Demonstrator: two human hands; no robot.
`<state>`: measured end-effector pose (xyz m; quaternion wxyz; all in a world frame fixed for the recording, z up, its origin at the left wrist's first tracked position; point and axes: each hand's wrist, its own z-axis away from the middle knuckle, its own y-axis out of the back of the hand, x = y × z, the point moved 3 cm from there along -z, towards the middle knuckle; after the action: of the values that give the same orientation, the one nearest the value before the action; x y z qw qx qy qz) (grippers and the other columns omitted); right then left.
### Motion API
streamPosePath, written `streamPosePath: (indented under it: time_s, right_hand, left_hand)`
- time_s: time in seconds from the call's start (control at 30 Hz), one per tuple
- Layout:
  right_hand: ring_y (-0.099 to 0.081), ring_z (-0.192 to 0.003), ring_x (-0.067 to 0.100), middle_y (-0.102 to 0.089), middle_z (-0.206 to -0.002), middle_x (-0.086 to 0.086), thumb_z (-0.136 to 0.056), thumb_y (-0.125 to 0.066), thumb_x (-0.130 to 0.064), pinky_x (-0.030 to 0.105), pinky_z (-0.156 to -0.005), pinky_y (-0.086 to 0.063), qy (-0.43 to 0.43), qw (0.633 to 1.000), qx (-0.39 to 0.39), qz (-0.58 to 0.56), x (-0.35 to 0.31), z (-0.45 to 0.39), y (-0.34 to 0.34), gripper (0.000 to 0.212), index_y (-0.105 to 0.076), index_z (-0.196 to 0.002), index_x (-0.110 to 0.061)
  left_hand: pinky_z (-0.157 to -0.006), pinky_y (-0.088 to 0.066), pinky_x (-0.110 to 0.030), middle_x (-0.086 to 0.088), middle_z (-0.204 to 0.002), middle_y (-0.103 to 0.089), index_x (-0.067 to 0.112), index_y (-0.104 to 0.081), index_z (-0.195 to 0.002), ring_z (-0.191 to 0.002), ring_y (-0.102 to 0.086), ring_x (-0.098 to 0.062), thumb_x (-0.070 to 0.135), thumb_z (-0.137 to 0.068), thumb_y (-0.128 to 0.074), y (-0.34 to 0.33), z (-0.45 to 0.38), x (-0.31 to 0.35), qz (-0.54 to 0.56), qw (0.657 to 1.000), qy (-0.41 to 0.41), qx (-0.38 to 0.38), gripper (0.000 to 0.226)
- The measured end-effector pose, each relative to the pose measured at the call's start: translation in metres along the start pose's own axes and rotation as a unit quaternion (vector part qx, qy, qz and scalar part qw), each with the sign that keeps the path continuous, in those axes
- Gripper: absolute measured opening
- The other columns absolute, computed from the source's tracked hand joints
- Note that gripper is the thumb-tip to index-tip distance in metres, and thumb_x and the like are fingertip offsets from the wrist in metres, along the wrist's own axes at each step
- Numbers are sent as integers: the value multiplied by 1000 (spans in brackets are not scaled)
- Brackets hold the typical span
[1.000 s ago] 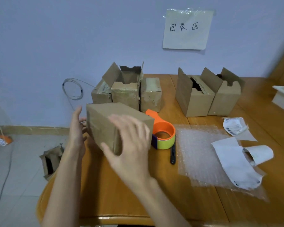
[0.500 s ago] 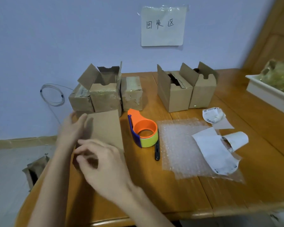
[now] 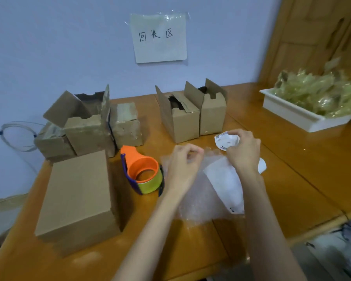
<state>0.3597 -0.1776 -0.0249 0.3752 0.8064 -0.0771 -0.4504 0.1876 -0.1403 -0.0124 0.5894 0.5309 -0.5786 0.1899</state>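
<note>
As left hand (image 3: 182, 165) pinches wrap (image 3: 197, 201), right (image 3: 244, 152) seemingly grips.

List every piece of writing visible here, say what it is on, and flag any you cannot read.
"回收区": handwritten on the paper sign taped to the wall.
Crumpled label: print and barcode, too small to read.
White sheet at the bubble wrap: corner mark, unreadable.
Boxes, tape dispenser: no text visible.

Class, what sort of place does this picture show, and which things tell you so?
Probably a parcel-packing or recycling corner: brown cardboard boxes on a wooden table, an orange tape dispenser and clear bubble wrap.
</note>
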Motion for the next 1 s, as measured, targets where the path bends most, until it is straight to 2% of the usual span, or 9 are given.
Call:
streamPosePath:
  time_s: [0.17,0.33,0.47,0.6,0.73,0.8,0.87,0.93,1.0]
  right_hand:
    - [-33,-124,28,-37,-148,-3,-81,-66,-9,33,-96,-32,20,988,-36,149,26,-30,-14,50,-60,-122,-37]
    - [-27,-132,26,-40,-145,-2,-79,-69,-5,34,-101,-27,12,988,-55,145,33,-41,-23,32,-69,-98,-30]
    - [-31,-130,25,-49,-136,-1,-84,-66,-9,35,-100,-28,-3,994,-25,106,38,-44,-23,13,-68,-86,-22]
    - [-35,-126,23,-55,-130,-2,-86,-66,-11,31,-94,-29,3,999,12,49,37,-45,-17,16,-62,-78,-24]
    - [-44,-117,18,-63,-114,-4,-89,-65,-15,28,-90,-32,43,998,26,-46,14,-33,-1,18,-56,-81,-29]
    - [-43,-103,7,-56,-93,-15,-89,-65,-14,34,-95,-37,85,992,15,-90,-8,-17,5,17,-59,-83,-28]
    - [-37,-97,-1,-53,-84,-21,-88,-66,-16,26,-94,-25,147,987,19,-62,-31,4,5,18,-59,-82,-31]
    - [-41,-102,0,-59,-81,-20,-84,-67,-18,22,-89,-16,191,980,14,-43,-52,26,1,15,-61,-79,-31]
    - [-46,-108,3,-62,-77,-18,-79,-67,-20,23,-92,-17,215,976,-3,-43,-68,47,-6,12,-62,-76,-31]
  left_hand:
    - [-102,-38,-36,7,-112,-44,34,-62,-88,-117,-46,-15,23,-94,-57,-40,-10,-7,-46,996,35,-70,13]
    - [-98,-38,-33,4,-120,-52,31,-66,-92,-119,-44,-13,25,-94,-57,-51,-26,-10,-48,996,35,-62,11]
    - [-90,-35,-26,5,-113,-50,29,-68,-94,-112,-47,-12,24,-95,-57,-58,-33,-10,-46,996,43,-63,12]
    - [-94,-41,-27,2,-116,-59,25,-68,-98,-109,-52,-11,23,-94,-57,-64,-40,-15,-21,997,49,-60,11]
    - [-85,-44,-16,7,-108,-62,18,-64,-107,-104,-55,-8,22,-96,-56,-56,-42,-11,98,991,84,-18,14]
    - [-88,-47,-21,6,-103,-64,20,-61,-102,-101,-59,-11,26,-96,-55,-44,-44,-10,194,971,138,21,11]
    - [-86,-52,-30,-2,-105,-68,19,-59,-101,-97,-66,-17,33,-97,-53,-32,-45,-15,298,934,195,34,15]
    - [-72,-53,-27,-5,-98,-72,15,-62,-104,-82,-68,-15,36,-96,-53,-19,-43,-20,359,905,226,25,25]
    - [-66,-51,-23,-8,-95,-72,6,-65,-110,-78,-67,-15,34,-90,-60,-6,-37,-27,378,895,235,22,35]
